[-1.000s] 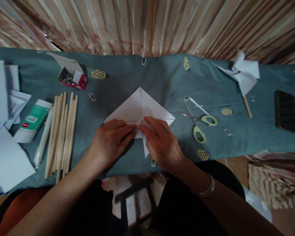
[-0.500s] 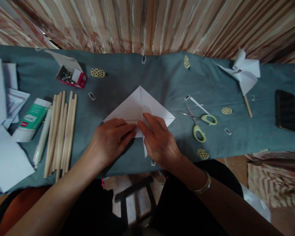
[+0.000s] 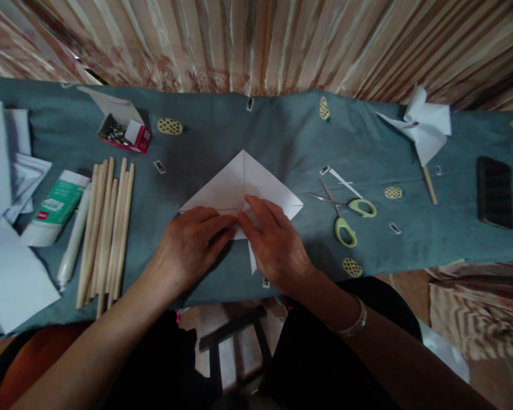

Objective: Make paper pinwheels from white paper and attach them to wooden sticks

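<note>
pressing down on a folded white paper [image 3: 243, 179] with both hands, a person sits at a desk [image 3: 282, 136] covered in a blue-grey cloth printed with small pineapples. the paper lies near the middle of the desk, close to its near edge, folded into a wide triangle whose point faces away from the person; a crease runs down from that point, and a narrow flap sticks out below, between the hands. the left hand [image 3: 188, 242] lies palm down on the lower left of the paper, its fingers [image 3: 216, 219] held close together and flat, tips at the centre crease. the right hand [image 3: 276, 245] lies palm down on the lower right, fingers slightly spread, the forefinger tip touching the paper just beside the left fingertips. neither hand pinches or lifts anything. the step in hand looks like setting a crease at the centre, and a clean fold would call for one hand to hold the paper steady while the other runs firm pressure along the line. to the right, apart from the paper, lie green-handled scissors [image 3: 346, 213], blades parted. further right rest a paper pinwheel [image 3: 423, 128] on a stick and a dark phone [image 3: 495, 192]. to the left lie a bundle of wooden sticks [image 3: 109, 228], a glue tube [image 3: 55, 208], an open red box [image 3: 123, 134] of small metal pieces, and loose white sheets [image 3: 12, 279].
</note>
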The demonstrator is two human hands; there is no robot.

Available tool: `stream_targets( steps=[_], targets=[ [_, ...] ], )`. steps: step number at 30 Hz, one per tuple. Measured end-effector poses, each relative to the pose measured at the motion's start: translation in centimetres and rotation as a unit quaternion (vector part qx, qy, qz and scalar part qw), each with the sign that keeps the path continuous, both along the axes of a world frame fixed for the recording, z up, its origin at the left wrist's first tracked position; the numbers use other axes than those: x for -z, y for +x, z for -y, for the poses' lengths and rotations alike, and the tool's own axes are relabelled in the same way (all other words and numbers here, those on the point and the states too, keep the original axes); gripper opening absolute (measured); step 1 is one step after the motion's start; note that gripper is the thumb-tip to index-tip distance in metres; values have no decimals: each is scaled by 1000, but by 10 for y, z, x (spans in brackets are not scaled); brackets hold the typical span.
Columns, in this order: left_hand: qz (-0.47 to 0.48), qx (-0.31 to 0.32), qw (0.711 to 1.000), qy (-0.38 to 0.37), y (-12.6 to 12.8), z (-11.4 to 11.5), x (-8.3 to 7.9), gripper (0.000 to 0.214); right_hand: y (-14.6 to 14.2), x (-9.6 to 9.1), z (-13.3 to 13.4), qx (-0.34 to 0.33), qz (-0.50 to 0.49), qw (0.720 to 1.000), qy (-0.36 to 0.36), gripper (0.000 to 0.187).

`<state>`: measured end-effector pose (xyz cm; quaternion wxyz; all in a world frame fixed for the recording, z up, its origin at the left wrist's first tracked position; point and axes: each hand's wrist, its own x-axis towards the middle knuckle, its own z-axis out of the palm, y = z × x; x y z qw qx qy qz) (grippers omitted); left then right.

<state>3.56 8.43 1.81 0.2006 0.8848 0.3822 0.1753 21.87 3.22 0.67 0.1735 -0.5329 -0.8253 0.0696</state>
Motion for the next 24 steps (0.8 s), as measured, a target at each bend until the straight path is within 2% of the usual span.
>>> stream_targets(
  steps=[7, 13, 18, 24],
  targets=[
    [4, 11, 1000, 5, -1, 0, 0, 26, 8, -2, -5, 12, -60, 998, -8, 39],
    [-1, 15, 1000, 20, 0, 0, 2, 28, 4, 0, -7, 1, -50, 999, -13, 37],
    [13, 8, 999, 29, 0, 4, 1, 29, 10, -8, -11, 0, -57, 998, -1, 34],
    [13, 15, 1000, 24, -2, 9, 1, 23, 37, -9, -21, 110, -95, 989, 24, 47]
  ],
)
